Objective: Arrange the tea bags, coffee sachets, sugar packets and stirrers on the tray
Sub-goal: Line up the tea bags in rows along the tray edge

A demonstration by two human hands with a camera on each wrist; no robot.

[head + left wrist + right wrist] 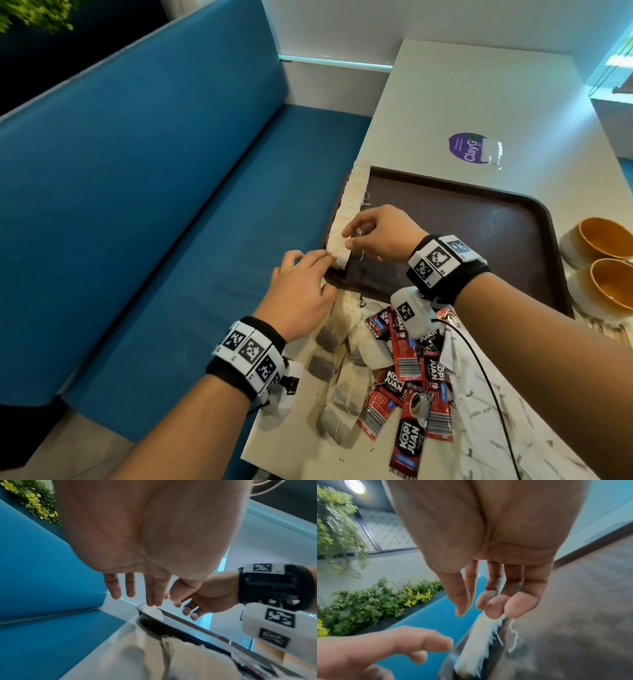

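Tea bags stand in a row along the left edge of the brown tray; the right hand pinches the row's near end, and the left hand, fingers straight, touches that end from outside the rim. Loose tea bags, coffee sachets and white sugar packets lie piled on the tabletop by the tray's near edge.

Your dark brown tray lies flat, with a row of pale tea bags standing on edge along its left rim, strings trailing. Just beside its near edge, loose tea bags and red-and-black coffee sachets lie heaped together; white sugar packets spread to their right.
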